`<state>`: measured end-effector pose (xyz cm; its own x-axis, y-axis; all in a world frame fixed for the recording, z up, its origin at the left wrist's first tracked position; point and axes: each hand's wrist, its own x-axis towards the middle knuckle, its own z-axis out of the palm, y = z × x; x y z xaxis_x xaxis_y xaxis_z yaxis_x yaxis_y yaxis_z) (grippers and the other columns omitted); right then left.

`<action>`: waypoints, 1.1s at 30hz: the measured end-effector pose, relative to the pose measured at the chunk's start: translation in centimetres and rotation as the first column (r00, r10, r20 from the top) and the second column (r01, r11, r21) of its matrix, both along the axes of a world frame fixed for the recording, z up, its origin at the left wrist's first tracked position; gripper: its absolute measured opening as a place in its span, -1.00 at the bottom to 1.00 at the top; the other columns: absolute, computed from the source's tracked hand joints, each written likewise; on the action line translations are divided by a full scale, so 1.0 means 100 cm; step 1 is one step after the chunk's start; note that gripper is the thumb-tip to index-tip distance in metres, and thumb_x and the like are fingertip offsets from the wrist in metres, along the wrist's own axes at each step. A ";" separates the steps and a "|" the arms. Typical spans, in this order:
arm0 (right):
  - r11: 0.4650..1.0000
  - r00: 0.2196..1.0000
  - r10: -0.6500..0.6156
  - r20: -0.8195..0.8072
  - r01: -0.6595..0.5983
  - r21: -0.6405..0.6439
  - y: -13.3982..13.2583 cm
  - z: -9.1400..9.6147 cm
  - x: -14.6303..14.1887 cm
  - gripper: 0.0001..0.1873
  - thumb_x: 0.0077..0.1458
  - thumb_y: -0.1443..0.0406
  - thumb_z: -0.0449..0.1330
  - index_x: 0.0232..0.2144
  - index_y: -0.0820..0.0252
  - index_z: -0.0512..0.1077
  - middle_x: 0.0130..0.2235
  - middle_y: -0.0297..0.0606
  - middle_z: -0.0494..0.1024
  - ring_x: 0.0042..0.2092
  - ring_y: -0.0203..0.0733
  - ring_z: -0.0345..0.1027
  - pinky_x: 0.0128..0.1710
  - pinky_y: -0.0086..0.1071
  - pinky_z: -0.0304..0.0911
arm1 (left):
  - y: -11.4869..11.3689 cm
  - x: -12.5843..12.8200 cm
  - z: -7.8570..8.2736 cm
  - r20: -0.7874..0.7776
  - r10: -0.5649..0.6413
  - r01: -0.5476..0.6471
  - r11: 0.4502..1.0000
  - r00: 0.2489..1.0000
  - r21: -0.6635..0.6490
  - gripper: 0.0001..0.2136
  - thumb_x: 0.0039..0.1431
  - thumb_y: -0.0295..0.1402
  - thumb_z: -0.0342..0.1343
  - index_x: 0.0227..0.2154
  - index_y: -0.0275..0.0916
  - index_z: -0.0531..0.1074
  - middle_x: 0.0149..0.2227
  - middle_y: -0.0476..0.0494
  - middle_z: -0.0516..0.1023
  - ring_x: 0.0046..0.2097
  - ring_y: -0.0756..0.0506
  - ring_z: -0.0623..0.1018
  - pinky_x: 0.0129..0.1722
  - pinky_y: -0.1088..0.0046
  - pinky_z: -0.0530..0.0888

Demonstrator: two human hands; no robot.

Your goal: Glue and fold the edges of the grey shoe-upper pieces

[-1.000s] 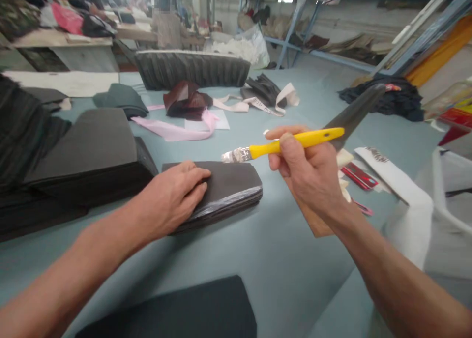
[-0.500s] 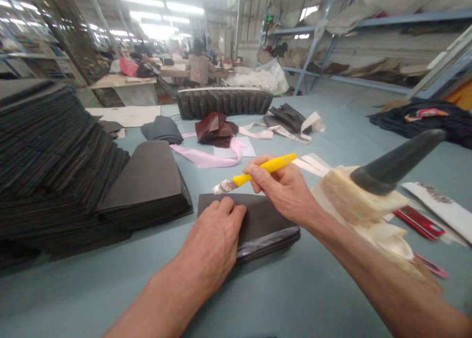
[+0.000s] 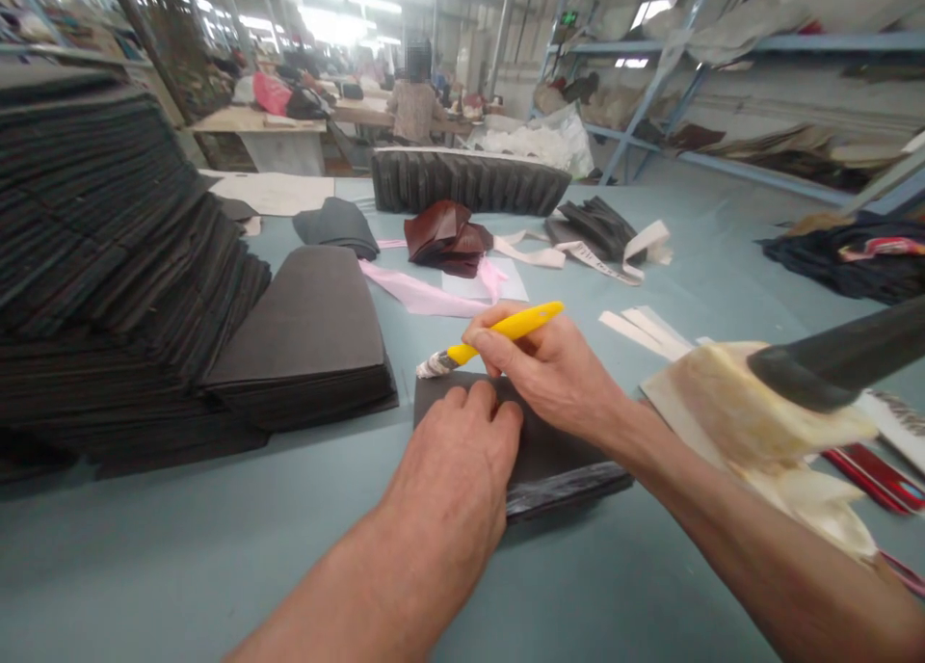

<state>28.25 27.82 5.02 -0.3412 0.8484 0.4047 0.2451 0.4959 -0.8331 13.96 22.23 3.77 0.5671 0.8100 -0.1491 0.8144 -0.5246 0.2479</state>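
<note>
My right hand (image 3: 539,359) grips a paintbrush by its yellow handle (image 3: 524,322). White, paste-like stuff coats the bristles (image 3: 434,365), which are at the far left corner of a stack of dark, thin sheets (image 3: 570,456). A whitish smear runs along the near edge of that stack. On top of it lies my left hand (image 3: 459,451), fingers bent and pressed together against the top sheet; the fingertips are partly hidden. To the right stands a cream-coloured, crusted container (image 3: 723,384) with a thick dark handle-like piece (image 3: 845,355) rising from it.
Tall piles of dark sheets (image 3: 108,258) stand at left, beside a lower stack (image 3: 303,326). Further back lie brown folded pieces (image 3: 448,239), a pink strip (image 3: 426,292) and a long row of dark pieces (image 3: 469,183). A red object (image 3: 878,475) lies at right. A person sits in the background.
The view has shifted, so the table's things sit further right. Relative to the stack, the brush has moved left along the far edge to the corner. My left hand still presses the stack.
</note>
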 end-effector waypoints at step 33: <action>0.994 0.972 -0.086 0.220 0.098 -0.041 -0.026 0.027 0.085 -0.66 0.38 0.13 0.18 -0.36 0.23 0.50 -0.38 -0.41 0.47 -0.43 -0.41 0.17 -0.37 -0.39 0.08 | 0.001 -0.030 -0.016 0.383 -0.119 0.046 0.980 0.916 0.193 -0.53 0.50 -0.40 -0.23 0.15 -0.22 0.57 -0.11 -0.23 0.59 -0.16 -0.15 0.58 -0.14 0.25 0.59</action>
<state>36.74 25.23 7.69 -0.3358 0.8979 0.2846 0.4660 0.4209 -0.7783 10.94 22.30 2.21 0.6163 0.7504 0.2388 0.6230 -0.6501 0.4350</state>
